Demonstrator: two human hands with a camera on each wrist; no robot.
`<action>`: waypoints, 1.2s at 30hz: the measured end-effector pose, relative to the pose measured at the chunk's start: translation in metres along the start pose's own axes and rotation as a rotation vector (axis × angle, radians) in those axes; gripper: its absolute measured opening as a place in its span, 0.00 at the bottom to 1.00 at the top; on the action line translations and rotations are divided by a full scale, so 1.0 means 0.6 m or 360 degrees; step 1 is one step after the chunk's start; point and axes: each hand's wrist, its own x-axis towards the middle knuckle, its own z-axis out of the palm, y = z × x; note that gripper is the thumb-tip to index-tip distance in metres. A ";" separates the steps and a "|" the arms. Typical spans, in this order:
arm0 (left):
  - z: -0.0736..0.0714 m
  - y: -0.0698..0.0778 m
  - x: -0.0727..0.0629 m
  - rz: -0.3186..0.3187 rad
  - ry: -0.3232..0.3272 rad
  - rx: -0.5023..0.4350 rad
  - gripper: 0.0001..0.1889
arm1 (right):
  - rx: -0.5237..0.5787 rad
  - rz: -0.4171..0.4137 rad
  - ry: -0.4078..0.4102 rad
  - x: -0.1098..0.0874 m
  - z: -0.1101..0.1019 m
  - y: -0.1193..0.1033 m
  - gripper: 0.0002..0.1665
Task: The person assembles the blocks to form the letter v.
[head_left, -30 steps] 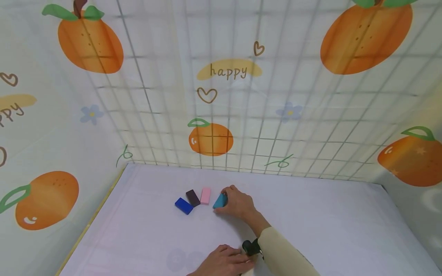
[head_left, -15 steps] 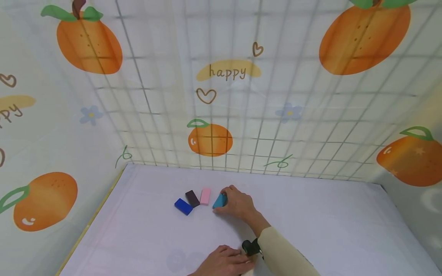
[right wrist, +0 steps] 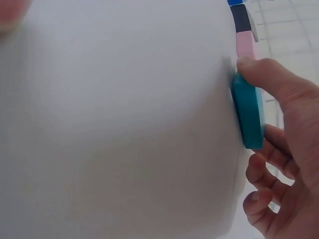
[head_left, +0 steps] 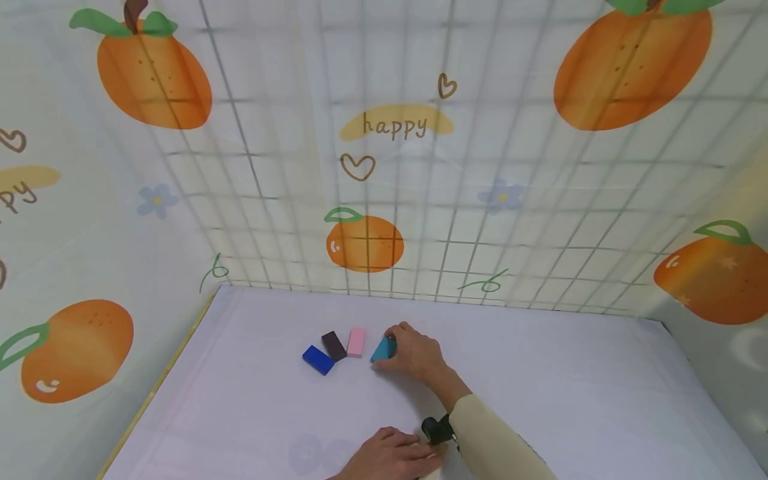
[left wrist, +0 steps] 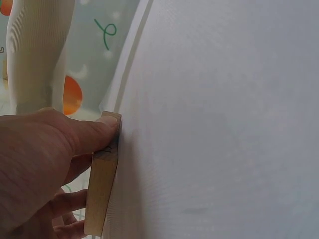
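My right hand (head_left: pixel 414 352) pinches a teal block (head_left: pixel 383 349) on the white tabletop, with the thumb at one end and fingers at the other. In the right wrist view the teal block (right wrist: pixel 248 112) lies flat under the thumb, the other fingers curled beside it. To its left sit a pink block (head_left: pixel 357 342), a dark brown block (head_left: pixel 334 346) and a blue block (head_left: pixel 318 360), fanned out. Close to the near edge, my left hand (head_left: pixel 389 456) holds a wooden block (left wrist: pixel 102 189) between thumb and fingers, mostly hidden from the head view.
A white cloth covers the tabletop (head_left: pixel 252 413). Behind it rises a grid wall (head_left: pixel 420 167) draped in cloth printed with oranges. A dark wrist camera (head_left: pixel 437 430) on the right wrist stands right beside the left hand's fingers.
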 end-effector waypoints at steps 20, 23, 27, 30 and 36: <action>0.003 -0.001 -0.001 -0.0017 -0.0021 -0.0023 0.27 | 0.0000 0.0061 -0.0012 -0.008 -0.009 0.006 0.39; 0.002 -0.002 0.000 -0.0026 -0.0042 -0.0037 0.28 | -0.0008 0.0059 -0.0005 -0.011 -0.016 0.006 0.39; 0.004 -0.004 0.000 -0.0033 -0.0070 -0.0039 0.29 | -0.0038 0.0054 0.0004 -0.015 -0.021 0.008 0.39; 0.007 -0.005 0.001 -0.0034 -0.0077 -0.0031 0.29 | -0.0053 0.0057 0.0001 -0.017 -0.022 0.012 0.40; 0.011 -0.006 0.001 -0.0024 -0.0062 -0.0007 0.29 | -0.0045 0.0074 0.0006 -0.025 -0.027 0.019 0.40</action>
